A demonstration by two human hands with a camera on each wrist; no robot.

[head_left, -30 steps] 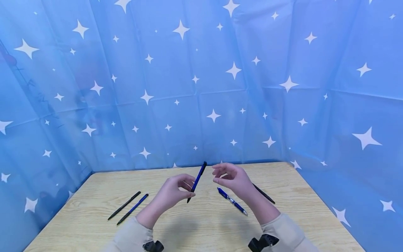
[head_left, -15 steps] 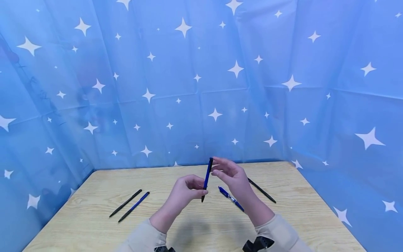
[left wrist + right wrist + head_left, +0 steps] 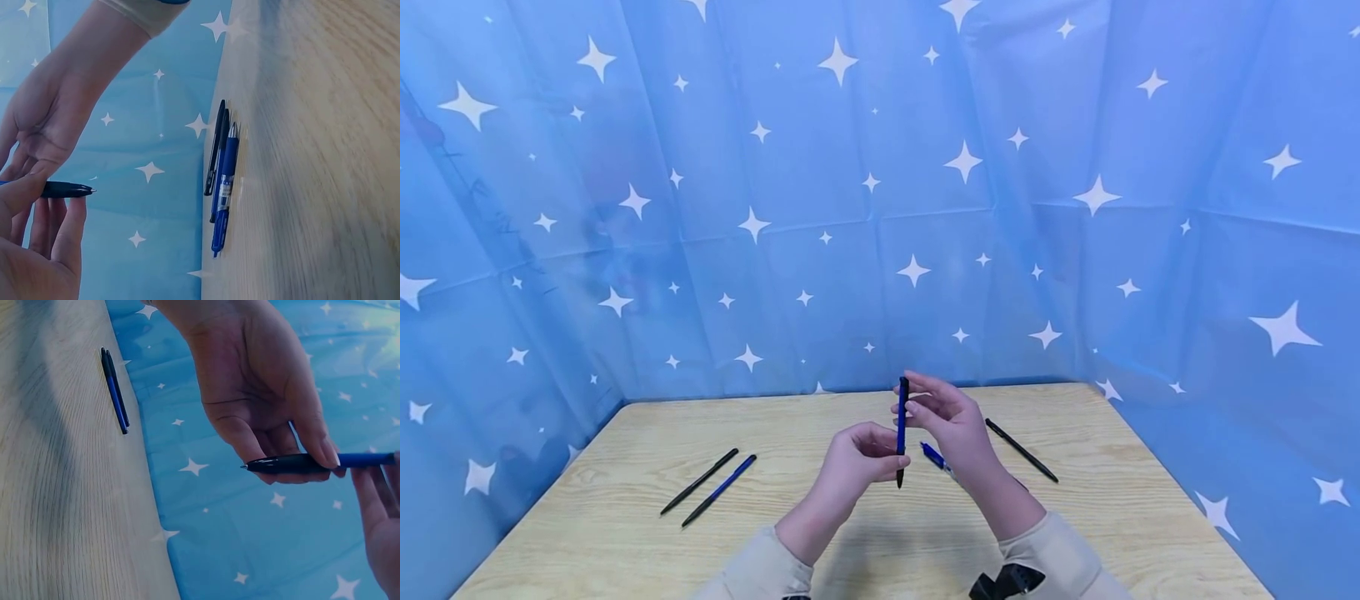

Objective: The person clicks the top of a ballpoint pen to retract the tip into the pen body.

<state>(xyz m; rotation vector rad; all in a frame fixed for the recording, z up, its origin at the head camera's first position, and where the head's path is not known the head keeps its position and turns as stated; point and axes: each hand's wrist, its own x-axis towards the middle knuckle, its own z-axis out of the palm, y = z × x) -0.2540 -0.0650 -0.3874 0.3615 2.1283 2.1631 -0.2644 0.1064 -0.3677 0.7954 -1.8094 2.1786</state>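
The held pen (image 3: 902,429), blue with black ends, stands nearly upright in the air above the table (image 3: 1120,533), tip down. The left hand (image 3: 861,457) pinches it low, thumb pressed against the black section; the right hand (image 3: 947,417) has thumb and fingers closed on its upper part. Both wrist views show a small point poking out of the tip, too fine to make out from the head; each cuts off the pen's top end.

Behind the right wrist, a clip pen (image 3: 933,454) is partly hidden, and beyond it lies a slim black pen (image 3: 1021,450). The left wrist view shows a third, dark blue pen (image 3: 220,165) between those two, almost wholly covered by the arm in the head view. Off to the left, a dark pen (image 3: 700,482) and a blue pen (image 3: 720,490) lie side by side. A starry curtain (image 3: 820,167) hangs behind.
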